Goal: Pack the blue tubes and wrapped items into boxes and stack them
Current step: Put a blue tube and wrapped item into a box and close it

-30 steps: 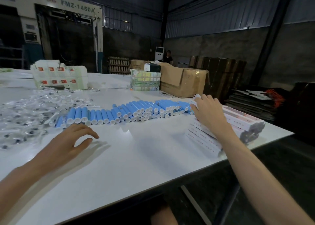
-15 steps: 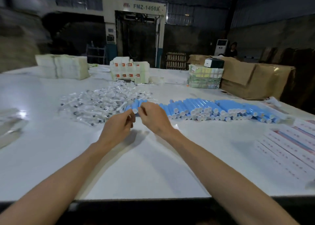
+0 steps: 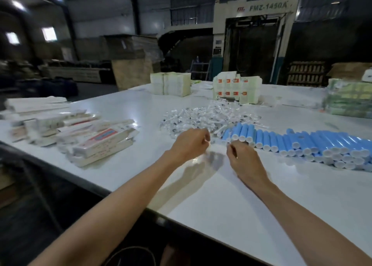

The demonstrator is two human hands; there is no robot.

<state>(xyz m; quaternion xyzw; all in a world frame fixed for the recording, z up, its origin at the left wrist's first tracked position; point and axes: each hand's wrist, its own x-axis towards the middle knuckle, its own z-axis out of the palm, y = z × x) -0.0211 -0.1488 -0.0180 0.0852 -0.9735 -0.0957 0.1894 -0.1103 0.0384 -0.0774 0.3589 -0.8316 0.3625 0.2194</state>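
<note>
Tabletop (image 3: 221, 209), white and glossy, fills most of your view and carries everything else. Behind it stands one big machine (image 3: 251, 44), and its header reads "FMZ-1450A".

Blue tubes (image 3: 302, 145) lie in one long bank from the middle out to the right edge. Their white caps face you and they are stacked in layers. There are several dozen, too overlapped for an exact count.

Boxes (image 3: 96, 142) sit in one loose heap at your left, well over ten of them. They are long and flat, white with red and blue panels, and their print is too blurred to read.

Wrapped items (image 3: 205, 114), clear packets in one spread pile, lie just behind your hands and reach the left end of the tube bank. They are far too many to count.

Three bundles stand along the far side: a white stack (image 3: 171, 84), a stack with red labels (image 3: 237, 90), and a green bundle (image 3: 348, 102) at the right edge. One brown carton (image 3: 350, 69) shows behind the green one.

Your left hand (image 3: 189, 145) hovers at the near edge of the clear pile. Its fingers are curled, and thumb and forefinger pinch one small, blurred wrapped item (image 3: 207, 142).

Your right hand (image 3: 243, 159) is just beside the nearest tube caps, fingers curled in and thumb against forefinger. Whether it grips anything cannot be told. The two hands are near each other but apart.
</note>
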